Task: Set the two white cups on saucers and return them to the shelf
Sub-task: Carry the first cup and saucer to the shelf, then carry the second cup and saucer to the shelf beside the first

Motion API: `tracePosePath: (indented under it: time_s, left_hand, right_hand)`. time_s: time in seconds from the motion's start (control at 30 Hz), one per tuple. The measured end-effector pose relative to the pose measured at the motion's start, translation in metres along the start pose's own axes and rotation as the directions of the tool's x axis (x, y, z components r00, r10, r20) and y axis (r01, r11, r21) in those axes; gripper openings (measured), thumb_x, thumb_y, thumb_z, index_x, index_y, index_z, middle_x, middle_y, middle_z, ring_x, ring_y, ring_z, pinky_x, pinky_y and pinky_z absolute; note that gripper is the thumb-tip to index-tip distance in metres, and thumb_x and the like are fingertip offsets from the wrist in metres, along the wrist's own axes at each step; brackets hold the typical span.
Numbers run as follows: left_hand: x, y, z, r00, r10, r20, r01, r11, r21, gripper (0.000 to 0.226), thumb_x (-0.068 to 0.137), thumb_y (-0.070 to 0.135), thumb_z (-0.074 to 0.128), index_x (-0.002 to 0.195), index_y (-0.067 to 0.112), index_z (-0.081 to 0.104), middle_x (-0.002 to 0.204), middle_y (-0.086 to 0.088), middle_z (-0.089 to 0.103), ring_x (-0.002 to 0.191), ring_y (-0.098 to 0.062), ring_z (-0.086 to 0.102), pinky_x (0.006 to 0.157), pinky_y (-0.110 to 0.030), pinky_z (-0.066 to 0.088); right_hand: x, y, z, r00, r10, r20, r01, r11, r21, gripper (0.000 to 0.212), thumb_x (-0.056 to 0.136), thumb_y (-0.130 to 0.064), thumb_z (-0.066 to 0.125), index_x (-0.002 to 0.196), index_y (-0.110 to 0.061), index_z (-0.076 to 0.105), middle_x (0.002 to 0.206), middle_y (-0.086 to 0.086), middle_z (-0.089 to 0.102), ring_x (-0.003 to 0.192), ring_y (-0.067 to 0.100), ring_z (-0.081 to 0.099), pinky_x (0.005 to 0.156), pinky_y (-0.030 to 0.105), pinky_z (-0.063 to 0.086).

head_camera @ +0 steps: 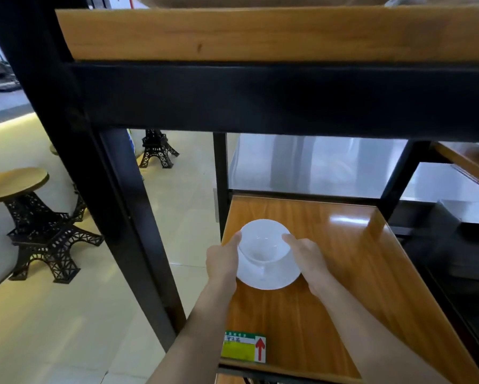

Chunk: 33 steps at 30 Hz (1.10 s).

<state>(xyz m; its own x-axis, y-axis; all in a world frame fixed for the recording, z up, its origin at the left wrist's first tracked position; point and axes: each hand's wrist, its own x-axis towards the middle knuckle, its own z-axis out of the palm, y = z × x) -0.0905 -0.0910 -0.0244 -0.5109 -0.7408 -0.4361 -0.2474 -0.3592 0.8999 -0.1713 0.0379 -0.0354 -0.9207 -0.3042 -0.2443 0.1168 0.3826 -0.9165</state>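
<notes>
A white cup (262,246) sits upright on a white saucer (271,278) over the left part of a glossy wooden shelf board (341,245). My left hand (223,259) grips the saucer's left edge, with the thumb against the cup's rim. My right hand (306,254) holds the saucer's right edge, its thumb at the rim on the other side. Whether the saucer rests on the board or hovers just above it cannot be told. Only one cup and one saucer are in view.
A thick black frame post (116,217) stands left of the shelf, and a higher wooden shelf (260,34) with a black beam hangs overhead. A green, yellow and red label (244,347) marks the board's front edge. A round wooden table (14,184) on a tower-shaped base stands on the floor at left.
</notes>
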Motion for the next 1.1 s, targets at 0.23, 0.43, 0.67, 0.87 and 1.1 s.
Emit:
tracePosePath:
  time_s: [0.23, 0.43, 0.67, 0.87, 1.1]
  left_hand:
    - [0.012, -0.003, 0.000, 1.000, 0.025, -0.013, -0.023, 0.993, 0.114, 0.037, 0.082, 0.046, 0.062, 0.093, 0.014, 0.048, 0.078, 0.001, 0.053, 0.069, -0.015, 0.049, 0.065, -0.032, 0.041]
    - [0.010, -0.003, -0.001, 0.998, 0.058, 0.008, -0.058, 0.977, 0.205, 0.054, 0.085, 0.052, 0.053, 0.109, 0.004, 0.055, 0.102, -0.012, 0.059, 0.087, -0.023, 0.052, 0.069, -0.033, 0.042]
    - [-0.031, -0.006, -0.019, 0.848, 0.523, 0.082, -0.480, 0.694, 0.537, 0.062, 0.087, 0.058, 0.042, 0.136, 0.020, 0.042, 0.140, -0.011, 0.046, 0.129, -0.029, 0.039, 0.101, -0.046, 0.036]
    - [-0.091, -0.025, -0.018, 0.674, 0.660, 0.332, -0.718, 0.479, 0.504, 0.061, 0.085, 0.052, 0.051, 0.138, 0.024, 0.040, 0.140, -0.003, 0.047, 0.129, -0.022, 0.036, 0.105, -0.039, 0.033]
    - [-0.197, -0.088, 0.002, 0.531, 0.608, 0.590, -0.845, 0.325, 0.426, 0.064, 0.084, 0.059, 0.047, 0.140, 0.029, 0.036, 0.145, -0.002, 0.043, 0.133, -0.023, 0.033, 0.106, -0.041, 0.032]
  right_hand:
    - [0.009, 0.000, 0.004, 1.000, 0.019, 0.001, -0.018, 0.998, -0.061, 0.045, 0.086, -0.048, 0.046, 0.105, -0.008, 0.056, 0.110, 0.015, 0.056, 0.092, 0.024, 0.055, 0.071, 0.032, 0.043]
    - [0.001, -0.003, -0.007, 0.999, -0.018, -0.039, 0.010, 0.981, -0.196, 0.086, 0.078, -0.068, 0.045, 0.144, -0.017, 0.024, 0.151, 0.010, 0.024, 0.137, 0.031, 0.027, 0.109, 0.052, 0.029]
    - [-0.043, 0.014, -0.029, 0.950, -0.308, -0.061, 0.258, 0.877, -0.405, 0.087, 0.075, -0.071, 0.047, 0.144, -0.040, 0.005, 0.157, -0.004, 0.015, 0.142, 0.022, 0.017, 0.109, 0.051, 0.025]
    - [-0.111, 0.042, -0.069, 0.907, -0.420, -0.031, 0.323, 0.741, -0.589, 0.087, 0.073, -0.075, 0.041, 0.141, -0.048, -0.008, 0.158, -0.005, 0.014, 0.142, 0.019, 0.018, 0.112, 0.051, 0.025]
    - [-0.228, 0.104, -0.146, 0.866, -0.475, -0.160, 0.235, 0.666, -0.708, 0.088, 0.073, -0.078, 0.035, 0.144, -0.042, -0.003, 0.154, 0.000, 0.026, 0.137, 0.020, 0.028, 0.109, 0.044, 0.030]
